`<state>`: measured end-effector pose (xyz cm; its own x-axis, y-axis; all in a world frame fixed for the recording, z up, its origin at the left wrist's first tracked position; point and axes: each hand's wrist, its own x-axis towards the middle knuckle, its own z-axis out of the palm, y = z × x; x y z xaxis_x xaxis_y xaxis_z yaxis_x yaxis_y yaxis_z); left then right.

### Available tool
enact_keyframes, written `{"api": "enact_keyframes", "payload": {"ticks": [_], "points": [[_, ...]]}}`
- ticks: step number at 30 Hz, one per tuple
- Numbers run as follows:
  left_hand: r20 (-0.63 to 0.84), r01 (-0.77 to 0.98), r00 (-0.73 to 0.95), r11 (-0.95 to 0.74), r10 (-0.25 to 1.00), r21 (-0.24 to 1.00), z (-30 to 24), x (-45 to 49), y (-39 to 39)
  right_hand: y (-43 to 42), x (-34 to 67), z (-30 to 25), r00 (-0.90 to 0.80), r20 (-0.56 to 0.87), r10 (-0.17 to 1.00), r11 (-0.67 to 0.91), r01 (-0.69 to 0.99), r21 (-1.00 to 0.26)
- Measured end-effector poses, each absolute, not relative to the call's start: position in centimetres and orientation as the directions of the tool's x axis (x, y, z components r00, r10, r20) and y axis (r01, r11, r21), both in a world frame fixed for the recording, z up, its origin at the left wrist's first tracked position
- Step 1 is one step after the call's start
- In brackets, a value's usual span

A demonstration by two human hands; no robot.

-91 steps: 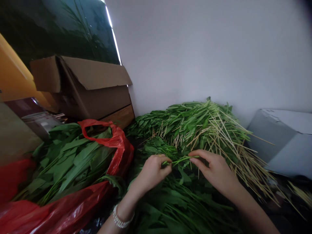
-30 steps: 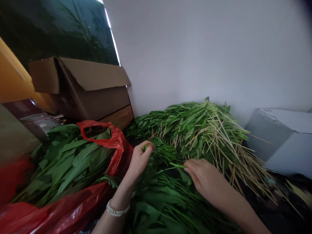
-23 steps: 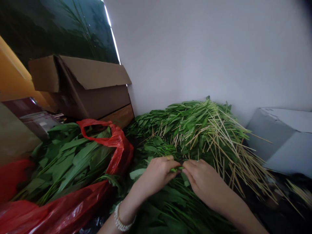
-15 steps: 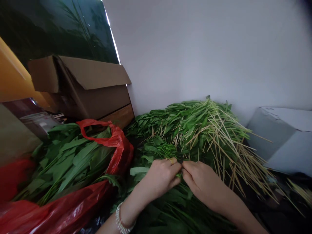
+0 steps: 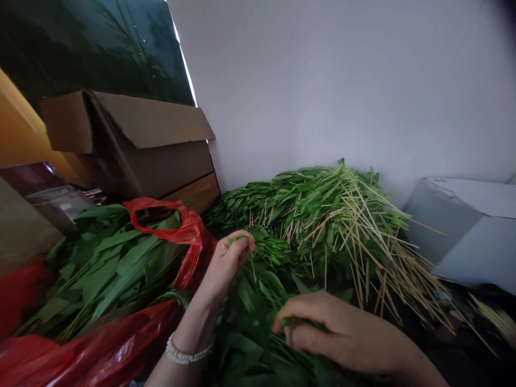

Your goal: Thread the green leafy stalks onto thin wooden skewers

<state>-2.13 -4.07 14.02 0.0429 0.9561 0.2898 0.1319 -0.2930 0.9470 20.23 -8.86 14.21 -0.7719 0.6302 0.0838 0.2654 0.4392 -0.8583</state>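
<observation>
My left hand [image 5: 231,260], a beaded bracelet on its wrist, is closed around green stems. Their tips poke out at the top of the fist, and leaves seem to hang below it. Lower and to the right, my right hand [image 5: 330,330] is curled, with a bit of green stem pinched between thumb and fingers. Beneath both hands lie loose leafy greens [image 5: 262,344], with long dark green leaves. A small bunch of greens [image 5: 272,247] rests just beyond my left hand.
A red plastic bag [image 5: 197,231] full of leafy greens [image 5: 121,263] stands at left. Against the wall [image 5: 322,80] lies a heap of greens [image 5: 290,193] with pale, straw-like stalks [image 5: 374,236]. An open cardboard box [image 5: 161,161] is behind the bag; a white box [image 5: 455,226] is at right.
My hands were together over the greens and are now apart. The left has risen and moved left with stems in it; the right has come lower and nearer.
</observation>
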Motion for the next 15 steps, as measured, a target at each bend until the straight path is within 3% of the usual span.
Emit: {"api": "enact_keyframes", "payload": {"ticks": [2,4,7,9,15], "points": [[0.33,0.128,0.017,-0.33,0.944,0.935,14.7,-3.0,-3.9,-8.2,20.8,13.5,-0.77,0.077,0.633,0.531,0.36,-0.767],[0.382,0.093,0.022,-0.383,0.924,0.919,15.2,-3.5,-3.9,-7.0,21.5,12.4,-0.656,0.095,0.749,0.569,0.563,-0.6],[0.401,-0.027,0.002,-0.401,0.916,0.916,15.4,-3.6,-3.9,-5.5,22.0,10.3,-0.494,-0.008,0.869,0.476,0.841,-0.259],[0.373,-0.089,-0.005,-0.372,0.928,0.924,15.3,-3.6,-3.8,-5.2,21.8,9.0,-0.483,-0.072,0.873,0.471,0.872,-0.131],[0.335,-0.209,0.022,-0.323,0.942,0.923,15.2,-3.6,-4.0,-5.1,21.0,7.0,-0.572,-0.077,0.816,0.547,0.809,-0.214]]}}
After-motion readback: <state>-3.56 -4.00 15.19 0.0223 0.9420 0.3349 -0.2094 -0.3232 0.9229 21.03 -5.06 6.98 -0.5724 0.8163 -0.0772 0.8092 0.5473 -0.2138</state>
